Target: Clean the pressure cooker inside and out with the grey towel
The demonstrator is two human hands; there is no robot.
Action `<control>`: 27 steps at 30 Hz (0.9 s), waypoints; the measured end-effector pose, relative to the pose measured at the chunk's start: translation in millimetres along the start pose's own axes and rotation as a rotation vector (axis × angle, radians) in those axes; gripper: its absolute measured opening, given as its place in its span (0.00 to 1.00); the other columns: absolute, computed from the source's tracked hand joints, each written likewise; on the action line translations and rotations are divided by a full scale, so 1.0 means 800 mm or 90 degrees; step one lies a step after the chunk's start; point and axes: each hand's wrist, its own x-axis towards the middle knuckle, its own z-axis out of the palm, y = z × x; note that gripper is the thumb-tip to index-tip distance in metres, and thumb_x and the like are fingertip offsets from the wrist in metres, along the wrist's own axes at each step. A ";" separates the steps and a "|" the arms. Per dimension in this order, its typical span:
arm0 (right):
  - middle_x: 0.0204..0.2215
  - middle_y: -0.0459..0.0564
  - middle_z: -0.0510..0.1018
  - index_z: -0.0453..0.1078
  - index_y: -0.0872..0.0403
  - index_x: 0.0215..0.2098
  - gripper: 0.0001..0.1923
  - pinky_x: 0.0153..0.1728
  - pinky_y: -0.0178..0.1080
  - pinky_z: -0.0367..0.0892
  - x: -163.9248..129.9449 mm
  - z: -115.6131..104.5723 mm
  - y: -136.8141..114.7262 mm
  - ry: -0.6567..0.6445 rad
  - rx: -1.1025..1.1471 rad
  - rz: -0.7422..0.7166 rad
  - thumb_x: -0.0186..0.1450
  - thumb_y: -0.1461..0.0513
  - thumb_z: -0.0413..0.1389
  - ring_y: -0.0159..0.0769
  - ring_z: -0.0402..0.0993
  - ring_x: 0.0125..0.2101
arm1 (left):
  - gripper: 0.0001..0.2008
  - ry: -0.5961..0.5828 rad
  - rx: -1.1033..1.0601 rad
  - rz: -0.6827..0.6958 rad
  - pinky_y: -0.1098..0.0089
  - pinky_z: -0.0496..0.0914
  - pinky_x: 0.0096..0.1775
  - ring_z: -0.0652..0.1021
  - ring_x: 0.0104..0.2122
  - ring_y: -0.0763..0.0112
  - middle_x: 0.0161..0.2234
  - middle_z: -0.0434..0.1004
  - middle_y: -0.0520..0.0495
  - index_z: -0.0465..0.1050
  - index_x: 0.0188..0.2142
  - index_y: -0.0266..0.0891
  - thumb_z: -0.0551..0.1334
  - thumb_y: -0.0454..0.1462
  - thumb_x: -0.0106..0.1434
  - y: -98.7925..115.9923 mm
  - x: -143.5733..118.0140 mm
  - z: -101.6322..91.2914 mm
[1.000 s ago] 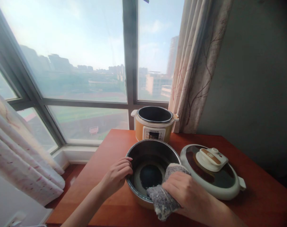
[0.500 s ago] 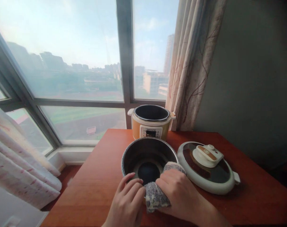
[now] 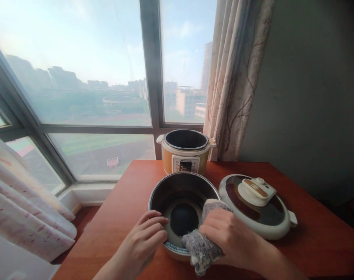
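Note:
A round, dark inner pot (image 3: 179, 192) with a pale metal rim stands in front of me, its inside facing up. My left hand (image 3: 144, 237) grips the pot's near left rim, with the fingers curled over into it and the thumb hidden. Bunched in my right hand (image 3: 228, 235) is a grey, fuzzy cloth (image 3: 202, 251), closed over the near right rim. Part of the cloth hangs outside the pot and another part sticks up beyond my knuckles.
Behind the pot stands a yellow and white electric cooker (image 3: 169, 157). Its round lid (image 3: 264, 229) with a white handle lies to the right. All rest on a reddish wooden table (image 3: 115, 217). Beyond are windows, curtains (image 3: 232, 85) and a dark wall.
My right hand and the cloth have shifted right along the rim. My left hand has moved left, away from the cloth, and the gap between my hands has widened.

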 end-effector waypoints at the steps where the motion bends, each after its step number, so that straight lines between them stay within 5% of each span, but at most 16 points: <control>1: 0.31 0.45 0.76 0.68 0.51 0.34 0.17 0.35 0.40 0.55 -0.002 -0.002 0.002 -0.002 0.011 0.003 0.64 0.48 0.61 0.37 0.69 0.33 | 0.14 -0.018 0.008 0.013 0.65 0.64 0.58 0.79 0.47 0.70 0.29 0.76 0.51 0.69 0.36 0.41 0.48 0.27 0.70 -0.010 -0.002 -0.004; 6: 0.35 0.46 0.78 0.70 0.51 0.40 0.13 0.39 0.40 0.57 -0.009 -0.004 0.002 0.009 0.051 0.023 0.65 0.51 0.61 0.39 0.70 0.37 | 0.15 -0.031 0.082 0.038 0.65 0.63 0.59 0.77 0.54 0.69 0.30 0.78 0.51 0.72 0.39 0.40 0.50 0.24 0.68 -0.052 -0.001 -0.012; 10: 0.34 0.46 0.78 0.70 0.51 0.38 0.13 0.37 0.41 0.56 -0.008 0.006 -0.001 0.045 0.035 0.037 0.64 0.51 0.62 0.40 0.70 0.35 | 0.16 -0.004 0.127 0.035 0.66 0.66 0.57 0.76 0.55 0.67 0.37 0.81 0.48 0.73 0.45 0.39 0.51 0.24 0.68 -0.056 0.002 -0.008; 16: 0.31 0.47 0.77 0.69 0.51 0.35 0.18 0.36 0.42 0.53 -0.003 0.020 -0.009 0.106 0.015 0.050 0.62 0.47 0.61 0.41 0.70 0.33 | 0.21 0.036 0.140 -0.010 0.60 0.59 0.63 0.74 0.56 0.65 0.44 0.82 0.48 0.74 0.51 0.41 0.49 0.26 0.66 0.015 0.005 0.009; 20: 0.29 0.47 0.76 0.68 0.51 0.31 0.18 0.35 0.43 0.52 0.003 0.027 -0.021 0.133 -0.001 0.083 0.60 0.46 0.62 0.41 0.69 0.31 | 0.18 0.024 0.169 -0.056 0.62 0.68 0.56 0.78 0.47 0.64 0.42 0.81 0.44 0.74 0.50 0.36 0.50 0.31 0.67 0.071 0.013 0.031; 27: 0.28 0.46 0.75 0.67 0.51 0.31 0.19 0.34 0.42 0.50 0.003 0.029 -0.026 0.134 -0.015 0.079 0.60 0.46 0.62 0.40 0.68 0.31 | 0.13 0.002 0.143 -0.128 0.63 0.73 0.49 0.80 0.37 0.65 0.35 0.79 0.46 0.73 0.42 0.40 0.50 0.32 0.69 0.080 0.022 0.033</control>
